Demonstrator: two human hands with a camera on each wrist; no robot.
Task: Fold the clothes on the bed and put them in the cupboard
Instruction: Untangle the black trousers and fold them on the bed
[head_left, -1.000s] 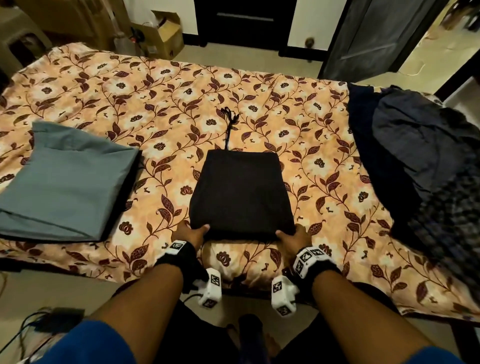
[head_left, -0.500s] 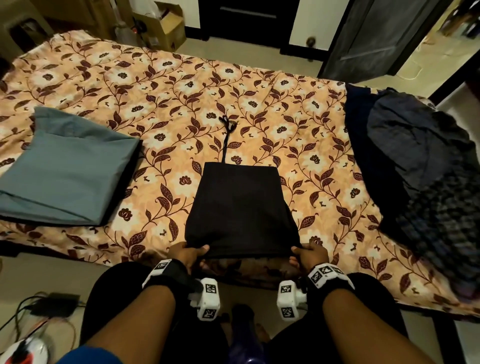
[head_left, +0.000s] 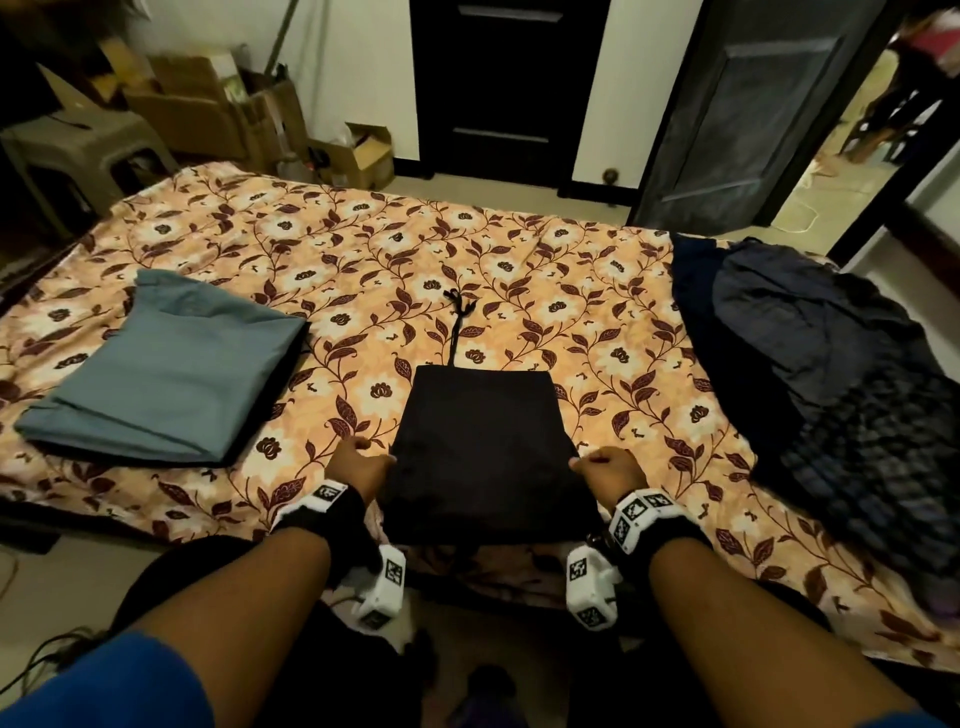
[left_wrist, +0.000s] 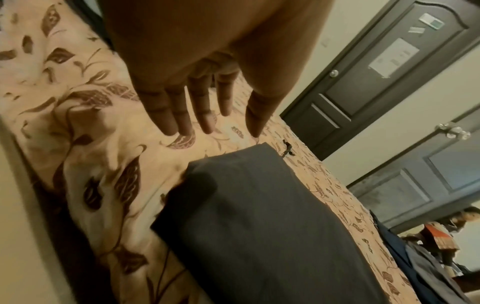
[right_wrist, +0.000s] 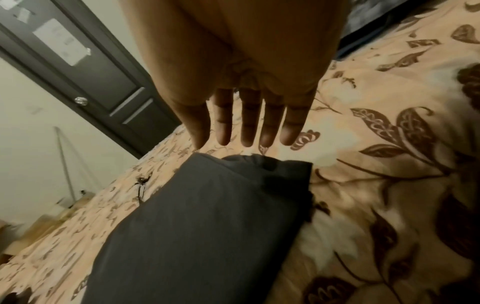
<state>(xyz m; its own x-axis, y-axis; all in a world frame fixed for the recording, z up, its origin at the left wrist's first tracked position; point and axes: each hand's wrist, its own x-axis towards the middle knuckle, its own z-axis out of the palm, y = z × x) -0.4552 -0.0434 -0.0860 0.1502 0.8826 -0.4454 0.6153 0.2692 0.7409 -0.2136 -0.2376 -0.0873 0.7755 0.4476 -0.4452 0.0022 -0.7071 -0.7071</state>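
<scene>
On floral orange bed (head_left: 519, 249): folded black cloth garment (head_left: 483, 447), near edge.
Left hand (head_left: 358, 465), right hand (head_left: 610, 470) flank it; fingers (left_wrist: 179, 115) straight, spread, holding nothing.

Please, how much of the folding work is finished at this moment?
Done: a grey-blue garment lies folded on the bed. In hand: the black garment, folded at the near edge, with left hand and right hand beside it, fingers straight. Left: the dark heap on the right is unfolded; both folded pieces are not yet stored.
</scene>
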